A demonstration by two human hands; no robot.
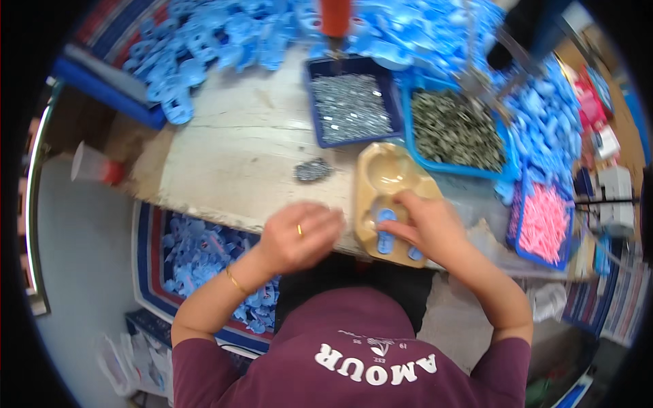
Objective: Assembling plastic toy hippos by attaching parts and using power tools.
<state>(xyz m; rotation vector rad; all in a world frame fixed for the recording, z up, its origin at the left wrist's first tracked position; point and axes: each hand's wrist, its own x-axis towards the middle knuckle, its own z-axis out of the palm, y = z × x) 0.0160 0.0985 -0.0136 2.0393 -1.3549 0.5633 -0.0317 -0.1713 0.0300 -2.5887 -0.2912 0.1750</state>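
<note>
A tan moulded tray [363,197] with rounded hollows lies at the table's front edge before me. My right hand [435,228] reaches into it, thumb and forefinger at a small blue plastic piece [386,238] with a rounded end. Another blue piece [414,253] shows in the tray, partly hidden by my wrist. My left hand [299,238] hovers left of the tray over the table edge, its fingers bent and smeared by motion; whether they hold anything is hidden. Just beyond it sits a small heap of metal parts [312,170].
Bins of silvery metal parts [350,105], dark metal clips [459,129] and pink sticks [542,221] stand beyond and right. Blue plastic parts [231,34] pile along the back. An orange-handled tool [335,17] hangs above. A cup [95,165] sits left; more blue parts [204,255] lie below.
</note>
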